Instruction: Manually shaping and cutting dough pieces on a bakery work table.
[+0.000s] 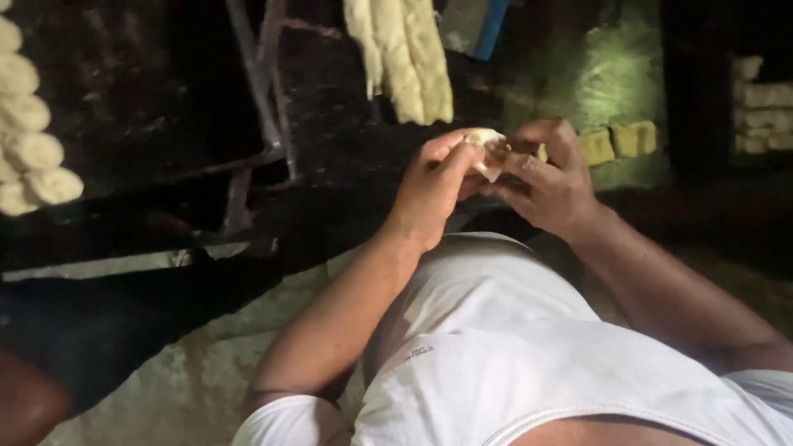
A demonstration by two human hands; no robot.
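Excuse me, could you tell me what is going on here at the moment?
A person in a white shirt holds a small pale lump of dough in both hands, with the left hand and right hand pinching it between the fingertips in front of the body. Long pale dough strips lie just beyond, rounded dough pieces sit in a row at far left, and yellowish blocks rest to the right.

Dough piece [486, 147] half hidden by fingers; dough row [25, 140] cut off left.
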